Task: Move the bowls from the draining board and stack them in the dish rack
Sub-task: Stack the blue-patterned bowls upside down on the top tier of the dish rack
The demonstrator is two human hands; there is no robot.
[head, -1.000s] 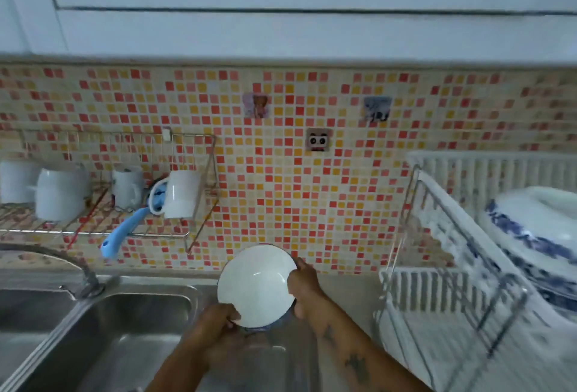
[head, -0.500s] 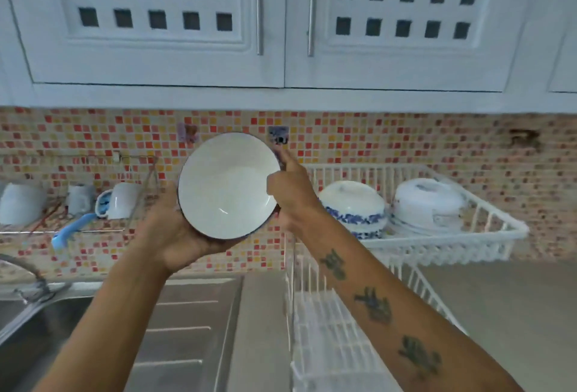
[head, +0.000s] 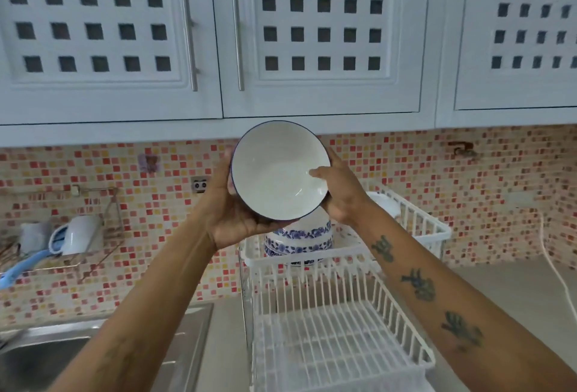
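Note:
I hold a white bowl point(head: 278, 170) with a dark blue rim up in front of me, its inside tilted toward the camera. My left hand point(head: 229, 207) cups it from below and the left. My right hand point(head: 338, 187) grips its right rim, thumb inside. The bowl hangs above the upper tier of the white wire dish rack point(head: 415, 223). Right under it in that tier stands a stack of blue-and-white patterned bowls point(head: 298, 240), upside down. Another white dish point(head: 382, 204) shows behind my right wrist, mostly hidden.
The rack's lower tier point(head: 337, 338) lies under my arms. A steel sink and draining board point(head: 175, 348) sit at lower left. A wall wire shelf point(head: 103, 235) holds white mugs and a blue utensil. White cupboards hang overhead; a cable point(head: 559, 279) runs across the right counter.
Both hands have lifted the bowl from the draining board and carried it right, over the rack's upper tier. The view has swung up and right.

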